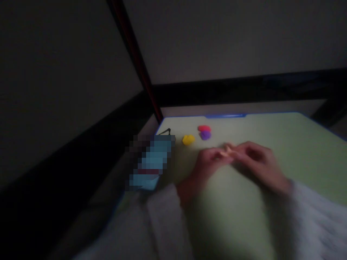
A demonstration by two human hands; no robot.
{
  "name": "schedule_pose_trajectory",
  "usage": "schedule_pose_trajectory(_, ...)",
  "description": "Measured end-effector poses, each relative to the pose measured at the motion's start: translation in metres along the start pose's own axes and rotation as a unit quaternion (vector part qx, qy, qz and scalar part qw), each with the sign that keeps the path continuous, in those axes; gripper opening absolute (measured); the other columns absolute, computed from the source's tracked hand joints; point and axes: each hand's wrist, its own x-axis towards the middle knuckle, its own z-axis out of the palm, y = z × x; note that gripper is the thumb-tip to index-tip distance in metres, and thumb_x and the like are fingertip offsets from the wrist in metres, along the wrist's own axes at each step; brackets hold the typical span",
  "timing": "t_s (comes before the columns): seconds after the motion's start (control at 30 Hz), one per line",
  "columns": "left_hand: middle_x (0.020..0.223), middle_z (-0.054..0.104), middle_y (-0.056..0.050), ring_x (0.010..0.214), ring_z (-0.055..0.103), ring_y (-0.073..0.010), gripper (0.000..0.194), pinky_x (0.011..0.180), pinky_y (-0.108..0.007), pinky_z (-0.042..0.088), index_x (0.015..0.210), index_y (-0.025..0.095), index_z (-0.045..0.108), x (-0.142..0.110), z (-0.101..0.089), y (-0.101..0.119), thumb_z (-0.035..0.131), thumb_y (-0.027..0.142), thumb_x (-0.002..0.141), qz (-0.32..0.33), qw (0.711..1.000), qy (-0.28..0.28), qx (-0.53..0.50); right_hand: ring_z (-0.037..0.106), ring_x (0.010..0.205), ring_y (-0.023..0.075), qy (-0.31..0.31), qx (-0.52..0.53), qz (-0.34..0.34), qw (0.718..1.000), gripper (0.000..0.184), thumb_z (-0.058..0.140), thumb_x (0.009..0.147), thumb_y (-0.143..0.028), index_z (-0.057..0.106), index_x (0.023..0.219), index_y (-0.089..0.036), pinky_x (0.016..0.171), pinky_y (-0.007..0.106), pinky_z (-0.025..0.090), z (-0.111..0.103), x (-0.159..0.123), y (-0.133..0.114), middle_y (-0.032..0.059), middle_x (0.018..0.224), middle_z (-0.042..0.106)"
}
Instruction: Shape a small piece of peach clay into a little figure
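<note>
In the head view, my left hand (206, 164) and my right hand (257, 160) meet over the table, fingertips almost touching. Between them is a small pale peach lump of modelling clay (227, 148), pinched by both hands. Blur and the fingers hide its exact shape. Just beyond my left hand lies a yellow clay lump (188, 139). Farther back, a purple clay lump (205, 135) rests against a red clay lump (204, 128).
The pale green table (292, 141) has a blue rim, with a raised blue handle (226, 116) along the far edge. At its left edge lies a pixelated light-blue flat object (154, 159), with a dark cord loop (168, 130) behind. Dim walls stand beyond.
</note>
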Motion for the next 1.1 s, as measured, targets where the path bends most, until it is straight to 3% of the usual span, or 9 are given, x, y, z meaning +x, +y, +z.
schedule_pose_trajectory(0.3, 0.078, 0.064, -0.007, 0.070, 0.055, -0.0143, 0.025, 0.065, -0.026, 0.040, 0.080, 0.009, 0.066, 0.001, 0.002, 0.003, 0.072, 0.024, 0.061, -0.017, 0.996, 0.061, 0.070, 0.042, 0.042, 0.0066, -0.007, 0.036, 0.040, 0.999, 0.028, 0.070, 0.070, -0.041, 0.059, 0.062, -0.016, 0.039, 0.019, 0.032, -0.001, 0.002, 0.003, -0.0035, 0.048, 0.053)
schedule_pose_trajectory(0.43, 0.080, 0.062, -0.006, 0.073, 0.056, -0.0150, 0.019, 0.066, -0.026, 0.042, 0.076, 0.012, 0.067, 0.001, 0.002, 0.007, 0.072, 0.022, 0.061, 0.026, 0.991, 0.075, 0.110, 0.045, 0.042, 0.0069, -0.007, 0.073, 0.047, 0.996, 0.026, 0.066, 0.074, -0.042, 0.062, 0.074, -0.017, 0.039, 0.018, 0.035, 0.001, 0.002, 0.004, -0.0038, 0.050, 0.054)
schedule_pose_trajectory(0.53, 0.085, 0.061, -0.005, 0.079, 0.056, -0.0165, 0.018, 0.068, -0.026, 0.044, 0.074, 0.015, 0.067, -0.001, 0.001, 0.009, 0.073, 0.019, 0.058, 0.067, 0.986, 0.077, 0.130, 0.047, 0.044, 0.0075, -0.016, 0.058, 0.029, 0.998, 0.025, 0.072, 0.068, -0.040, 0.061, 0.069, -0.017, 0.041, 0.019, 0.038, 0.003, 0.002, 0.001, -0.0028, 0.052, 0.056)
schedule_pose_trajectory(0.67, 0.099, 0.062, -0.004, 0.090, 0.057, -0.0173, 0.044, 0.073, -0.025, 0.044, 0.094, 0.019, 0.064, 0.000, -0.002, 0.010, 0.069, 0.007, 0.053, 0.056, 0.996, 0.070, 0.010, 0.055, 0.053, 0.0111, 0.012, 0.037, -0.031, 0.999, 0.022, 0.073, 0.068, -0.037, 0.061, 0.063, -0.018, 0.049, 0.022, 0.045, 0.003, 0.004, -0.002, -0.0002, 0.059, 0.062)
schedule_pose_trajectory(0.77, 0.087, 0.063, -0.004, 0.081, 0.058, -0.0155, 0.031, 0.070, -0.026, 0.043, 0.089, 0.015, 0.061, 0.001, -0.001, 0.010, 0.063, 0.015, 0.058, -0.012, 0.989, 0.073, -0.130, 0.059, 0.060, 0.0128, 0.012, 0.025, -0.070, 0.997, 0.016, 0.071, 0.071, -0.033, 0.063, 0.067, -0.019, 0.057, 0.025, 0.049, 0.001, 0.002, 0.001, 0.0008, 0.065, 0.065)
schedule_pose_trajectory(0.87, 0.075, 0.059, -0.004, 0.068, 0.055, -0.0126, 0.019, 0.068, -0.028, 0.043, 0.079, 0.012, 0.062, 0.000, 0.002, 0.011, 0.062, 0.027, 0.066, -0.086, 0.982, 0.050, -0.159, 0.061, 0.066, 0.0134, -0.021, 0.022, -0.092, 0.995, 0.014, 0.072, 0.070, -0.027, 0.065, 0.079, -0.019, 0.062, 0.025, 0.050, -0.001, 0.000, 0.006, 0.0020, 0.075, 0.067)
schedule_pose_trajectory(1.0, 0.065, 0.052, 0.000, 0.060, 0.045, -0.0074, 0.020, 0.064, -0.025, 0.037, 0.073, 0.011, 0.063, -0.003, 0.002, 0.012, 0.063, 0.032, 0.072, -0.044, 0.995, -0.006, -0.093, 0.062, 0.068, 0.0148, -0.050, 0.014, -0.092, 0.994, 0.015, 0.070, 0.072, -0.028, 0.066, 0.082, -0.018, 0.064, 0.027, 0.051, -0.002, -0.001, 0.007, 0.0036, 0.078, 0.067)
schedule_pose_trajectory(1.1, 0.062, 0.051, 0.001, 0.060, 0.045, -0.0074, 0.021, 0.062, -0.024, 0.035, 0.068, 0.012, 0.061, -0.004, -0.001, 0.010, 0.062, 0.033, 0.073, -0.003, 0.999, -0.012, -0.043, 0.063, 0.071, 0.0159, -0.057, -0.008, -0.107, 0.993, 0.012, 0.067, 0.076, -0.028, 0.068, 0.082, -0.018, 0.065, 0.028, 0.050, -0.003, 0.000, 0.004, 0.0049, 0.079, 0.068)
